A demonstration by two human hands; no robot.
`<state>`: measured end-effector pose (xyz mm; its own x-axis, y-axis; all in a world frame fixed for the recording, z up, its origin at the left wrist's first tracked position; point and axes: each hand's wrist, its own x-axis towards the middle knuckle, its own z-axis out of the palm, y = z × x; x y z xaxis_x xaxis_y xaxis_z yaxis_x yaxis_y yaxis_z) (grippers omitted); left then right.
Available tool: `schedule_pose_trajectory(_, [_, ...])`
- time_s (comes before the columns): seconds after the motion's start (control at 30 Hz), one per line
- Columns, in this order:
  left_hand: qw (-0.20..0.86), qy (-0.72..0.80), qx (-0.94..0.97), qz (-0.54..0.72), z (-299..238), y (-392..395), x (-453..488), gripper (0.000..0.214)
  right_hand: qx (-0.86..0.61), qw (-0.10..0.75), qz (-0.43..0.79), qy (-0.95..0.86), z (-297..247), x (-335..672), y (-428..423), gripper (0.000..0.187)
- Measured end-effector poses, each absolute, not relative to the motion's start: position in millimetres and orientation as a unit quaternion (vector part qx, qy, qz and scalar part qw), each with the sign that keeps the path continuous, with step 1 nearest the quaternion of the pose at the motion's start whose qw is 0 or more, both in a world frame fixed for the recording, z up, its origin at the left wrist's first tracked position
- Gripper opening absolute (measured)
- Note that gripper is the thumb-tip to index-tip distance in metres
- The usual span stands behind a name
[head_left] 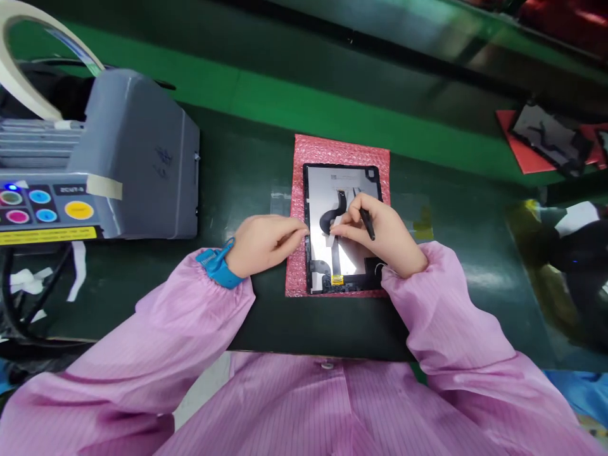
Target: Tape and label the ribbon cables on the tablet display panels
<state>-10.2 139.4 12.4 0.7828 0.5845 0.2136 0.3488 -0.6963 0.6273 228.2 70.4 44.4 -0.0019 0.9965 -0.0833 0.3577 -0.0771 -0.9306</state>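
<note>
An opened tablet panel [320, 190] with black flex cables lies face down on a pink bubble-wrap sheet [342, 151] in front of me. My left hand [266, 244] rests at the panel's left edge, its fingers curled and pressed against the frame. My right hand [380, 234] lies over the panel's middle, gripping black tweezers [367, 221] while its fingertips press on a flex cable. Both arms wear pink sleeves; a blue wrist strap [219, 265] sits on my left wrist.
A grey tape dispenser machine [137, 158] with coloured buttons stands at the left, with black cables below it. Another panel on a red sheet [546, 139] lies at the far right. Bits of yellow tape [422, 225] sit right of the pink sheet. The bench is dark green.
</note>
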Motion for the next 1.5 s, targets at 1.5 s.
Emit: schedule_pose_trajectory(1.5, [0.108, 0.413, 0.882, 0.201, -15, 225, 81, 0.06, -0.832, 0.229, 0.068, -0.5, -32, 457, -141, 0.03])
